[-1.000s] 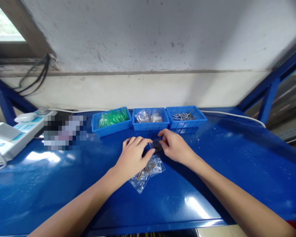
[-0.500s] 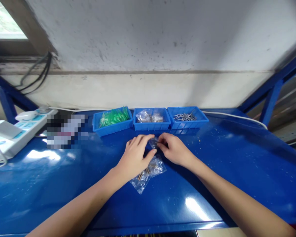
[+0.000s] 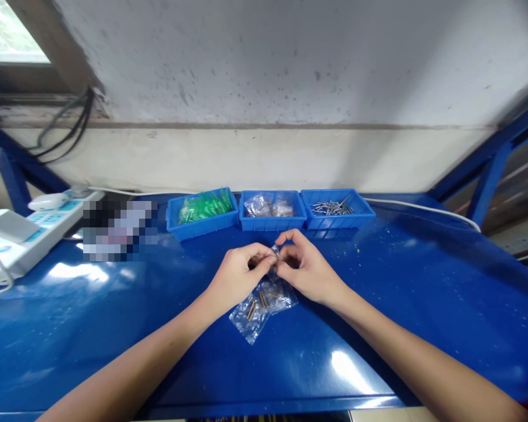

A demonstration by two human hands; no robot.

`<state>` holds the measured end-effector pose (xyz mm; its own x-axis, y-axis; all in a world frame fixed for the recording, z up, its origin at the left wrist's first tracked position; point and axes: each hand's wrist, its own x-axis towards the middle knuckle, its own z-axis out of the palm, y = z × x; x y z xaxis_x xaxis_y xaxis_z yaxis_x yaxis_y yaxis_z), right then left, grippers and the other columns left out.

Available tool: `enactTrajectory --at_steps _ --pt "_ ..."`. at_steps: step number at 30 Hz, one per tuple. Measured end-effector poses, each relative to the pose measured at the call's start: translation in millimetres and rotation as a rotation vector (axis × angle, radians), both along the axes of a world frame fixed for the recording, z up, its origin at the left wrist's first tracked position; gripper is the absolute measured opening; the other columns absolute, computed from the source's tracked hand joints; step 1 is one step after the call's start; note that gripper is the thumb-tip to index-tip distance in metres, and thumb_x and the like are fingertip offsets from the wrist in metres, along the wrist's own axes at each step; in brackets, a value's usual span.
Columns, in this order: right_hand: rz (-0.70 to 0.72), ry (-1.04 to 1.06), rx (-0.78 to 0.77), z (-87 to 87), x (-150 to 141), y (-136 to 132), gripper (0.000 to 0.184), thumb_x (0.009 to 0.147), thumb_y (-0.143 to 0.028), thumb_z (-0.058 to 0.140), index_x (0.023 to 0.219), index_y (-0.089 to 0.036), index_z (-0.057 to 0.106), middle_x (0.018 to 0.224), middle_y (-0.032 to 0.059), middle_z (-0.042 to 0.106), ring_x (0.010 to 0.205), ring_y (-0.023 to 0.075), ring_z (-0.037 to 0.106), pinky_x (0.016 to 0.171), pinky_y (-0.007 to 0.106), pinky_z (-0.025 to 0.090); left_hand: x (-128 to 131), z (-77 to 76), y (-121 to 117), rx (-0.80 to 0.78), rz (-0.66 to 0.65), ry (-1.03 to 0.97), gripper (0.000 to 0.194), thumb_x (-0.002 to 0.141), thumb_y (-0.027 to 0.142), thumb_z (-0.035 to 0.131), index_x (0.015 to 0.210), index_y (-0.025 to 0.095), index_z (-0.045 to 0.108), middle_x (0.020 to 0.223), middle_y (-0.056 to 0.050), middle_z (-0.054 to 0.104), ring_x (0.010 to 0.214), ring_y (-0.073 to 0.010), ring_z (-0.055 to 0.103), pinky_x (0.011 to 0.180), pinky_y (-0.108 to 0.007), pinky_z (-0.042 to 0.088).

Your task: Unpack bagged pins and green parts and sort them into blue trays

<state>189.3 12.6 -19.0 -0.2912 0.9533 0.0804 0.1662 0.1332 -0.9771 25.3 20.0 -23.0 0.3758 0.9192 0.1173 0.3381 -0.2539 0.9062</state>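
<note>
Between my two hands is a small clear plastic bag (image 3: 274, 253), its contents hidden by the fingers. My left hand (image 3: 242, 271) pinches it from the left with thumb and forefinger. From the other side my right hand (image 3: 305, 266) grips it between thumb and a bent finger, the forefinger raised. Just below the hands, several clear bags (image 3: 251, 313) with brass-coloured pins or screws inside lie overlapping on the blue table (image 3: 193, 363).
Three blue bins stand along the back: one with green packets (image 3: 206, 206), one with clear bags (image 3: 270, 206), one with loose metal screws or nails (image 3: 334, 207). A white power strip (image 3: 26, 240) lies at left beside a blurred-out object (image 3: 118, 231).
My left hand has gone from lying spread beside the small bag to pinching it. The bag is now between both hands' fingertips, and my right forefinger has lifted.
</note>
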Motion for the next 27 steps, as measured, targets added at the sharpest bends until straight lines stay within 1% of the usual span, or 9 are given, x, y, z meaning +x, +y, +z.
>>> enactTrajectory --at_steps 5,9,16,21,24,27 --pt "0.06 0.018 0.019 -0.4 3.6 2.9 0.032 0.07 -0.014 0.051 0.099 -0.02 0.04 0.064 -0.0066 0.054 0.053 0.0082 0.046 0.053 0.022 0.038 -2.1 0.5 1.8 0.018 0.04 -0.011 0.014 0.085 0.027 0.054 0.086 0.018 0.064 0.08 -0.003 0.068 0.074 -0.0164 0.064 0.072 -0.03 0.05" --pt "0.048 0.018 0.036 -0.6 5.2 3.9 0.031 0.072 -0.016 0.054 0.101 -0.019 0.042 0.065 -0.0058 0.055 0.055 0.0088 0.048 0.055 0.024 0.04 -3.4 2.4 3.0 0.015 0.06 -0.035 0.014 0.085 0.027 0.055 0.088 0.017 0.064 0.082 -0.003 0.069 0.076 -0.0167 0.064 0.074 -0.031 0.051" --pt "0.053 0.071 -0.003 -0.6 5.8 4.4 0.026 0.07 -0.013 0.056 0.093 -0.019 0.046 0.062 -0.0075 0.052 0.055 0.0082 0.049 0.058 0.024 0.042 -2.8 4.8 0.3 0.059 0.03 0.015 0.013 0.085 0.026 0.054 0.088 0.018 0.065 0.083 -0.002 0.07 0.076 -0.0162 0.065 0.074 -0.03 0.05" --pt "0.082 0.115 -0.013 0.4 6.2 5.9 0.024 0.07 -0.016 0.056 0.092 -0.019 0.046 0.066 -0.0053 0.055 0.061 0.0105 0.055 0.064 0.027 0.045 -2.5 6.7 0.5 0.063 0.029 0.014 0.012 0.085 0.025 0.055 0.088 0.018 0.065 0.082 -0.002 0.069 0.076 -0.0156 0.065 0.074 -0.029 0.049" --pt "0.09 0.063 0.003 0.9 7.3 7.5 0.021 0.072 -0.017 0.054 0.092 -0.018 0.048 0.068 -0.0032 0.057 0.062 0.0113 0.057 0.064 0.027 0.046 -3.5 6.2 1.2 0.053 0.038 0.017 0.012 0.085 0.025 0.055 0.088 0.018 0.065 0.082 -0.002 0.069 0.075 -0.0159 0.064 0.073 -0.029 0.048" --pt "0.027 -0.084 0.114 1.8 9.9 9.1 0.008 0.075 -0.018 0.052 0.083 -0.018 0.053 0.07 -0.0011 0.059 0.061 0.0112 0.056 0.061 0.026 0.046 -4.4 6.9 1.0 0.041 0.053 -0.017 0.012 0.083 0.025 0.058 0.089 0.018 0.065 0.084 -0.003 0.068 0.079 -0.0167 0.063 0.077 -0.03 0.047"
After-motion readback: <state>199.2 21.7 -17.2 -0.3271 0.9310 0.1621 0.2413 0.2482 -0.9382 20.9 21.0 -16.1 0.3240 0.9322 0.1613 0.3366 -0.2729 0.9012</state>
